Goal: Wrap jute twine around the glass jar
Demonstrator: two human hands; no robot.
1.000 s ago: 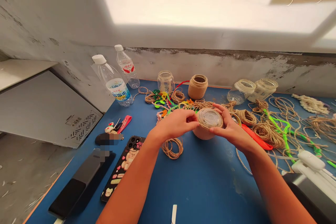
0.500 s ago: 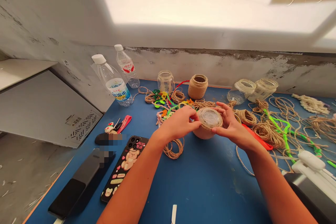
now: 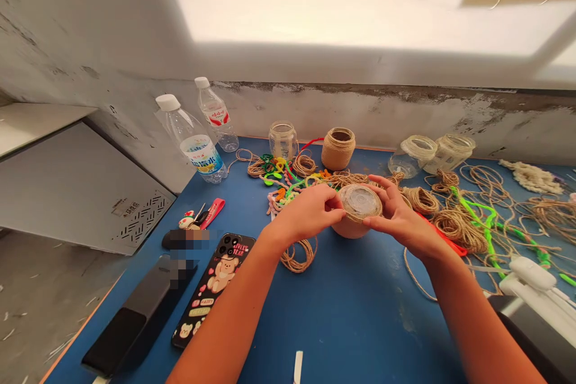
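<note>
Blue worktable [image 3: 315,324], near to far: a loose twine coil [image 3: 297,257] lies just below the left hand [image 3: 306,213], whose fingers [image 3: 326,204] are pressed together against the jar [image 3: 359,203]. Right hand [image 3: 400,225] has fingers [image 3: 382,192] spread, now curled higher over the rim than a second ago. Jar sits tilted between both hands, its position unchanged, nearer than a far twine-wrapped jar [image 3: 338,149].

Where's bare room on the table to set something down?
Widest patch: blue table in front of the jar, between the left hand and right hand, right of the twine coil. Smaller: beside the red strap, below the water bottle. Crowded: pipe cleaners behind the hands, twine heaps rightward.
</note>
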